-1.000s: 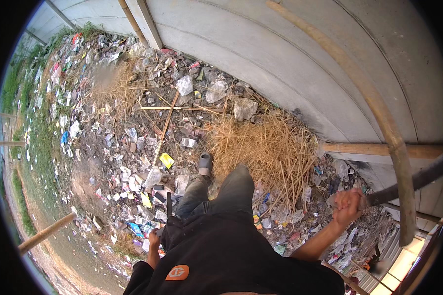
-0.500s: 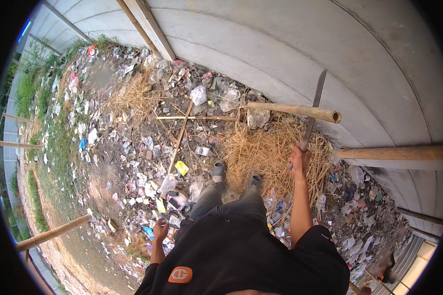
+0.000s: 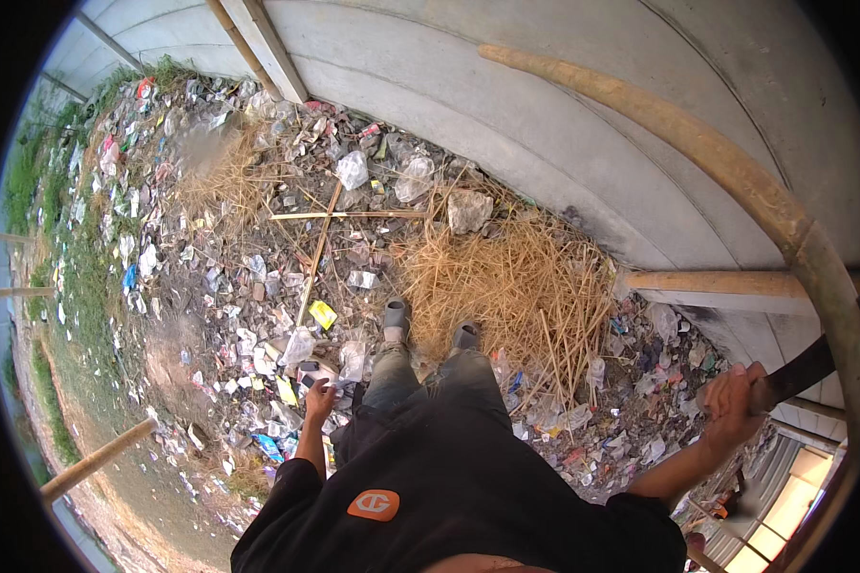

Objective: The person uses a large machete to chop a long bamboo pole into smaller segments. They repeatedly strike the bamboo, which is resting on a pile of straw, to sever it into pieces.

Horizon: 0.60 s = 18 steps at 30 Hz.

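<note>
Right hand (image 3: 733, 406) clenched on dark blade (image 3: 798, 374), blade extending rightward, left hand (image 3: 319, 396) loosely open, empty

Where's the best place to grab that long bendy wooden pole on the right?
Probably on the thick lower stretch of the pole, near the right hand holding the dark blade. It stands close there, so reach up from below and wrap the fingers around; its upper end leans away along the wall.

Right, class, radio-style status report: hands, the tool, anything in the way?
Right hand gripping dark blade. Left hand empty, at side. Curved bamboo pole beside blade; straw pile underfoot.
</note>
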Each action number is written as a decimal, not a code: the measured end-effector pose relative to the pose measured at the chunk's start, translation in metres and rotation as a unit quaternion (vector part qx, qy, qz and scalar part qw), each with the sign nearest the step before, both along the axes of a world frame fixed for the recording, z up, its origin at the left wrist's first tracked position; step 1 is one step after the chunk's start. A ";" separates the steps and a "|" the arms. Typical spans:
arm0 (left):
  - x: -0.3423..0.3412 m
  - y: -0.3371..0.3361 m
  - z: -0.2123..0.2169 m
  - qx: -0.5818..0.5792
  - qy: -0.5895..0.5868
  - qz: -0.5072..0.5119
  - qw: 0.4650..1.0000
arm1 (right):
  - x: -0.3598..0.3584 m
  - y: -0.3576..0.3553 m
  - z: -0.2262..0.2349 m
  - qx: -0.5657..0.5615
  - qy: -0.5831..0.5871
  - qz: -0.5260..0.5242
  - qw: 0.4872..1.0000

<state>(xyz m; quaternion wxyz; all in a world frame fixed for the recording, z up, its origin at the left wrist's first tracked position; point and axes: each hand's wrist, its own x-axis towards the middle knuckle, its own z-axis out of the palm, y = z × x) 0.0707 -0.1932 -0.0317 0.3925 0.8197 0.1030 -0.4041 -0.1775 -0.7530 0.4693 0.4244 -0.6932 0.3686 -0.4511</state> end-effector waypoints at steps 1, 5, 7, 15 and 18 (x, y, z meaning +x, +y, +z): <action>0.009 0.002 0.000 -0.005 -0.030 -0.013 0.999 | 0.013 0.007 -0.024 0.020 0.026 0.002 0.999; 0.009 0.035 0.024 -0.025 -0.071 -0.006 0.997 | 0.091 -0.024 -0.294 0.266 0.103 0.002 0.958; 0.004 0.045 0.074 0.004 -0.099 -0.032 0.995 | 0.143 -0.046 -0.436 0.439 0.246 -0.096 0.859; -0.068 0.176 0.099 0.162 -0.022 0.158 0.974 | 0.156 -0.053 -0.385 0.448 0.053 -0.081 0.889; -0.061 0.230 0.062 0.254 -0.104 -0.218 0.937 | 0.104 -0.045 -0.295 0.325 0.109 -0.011 0.939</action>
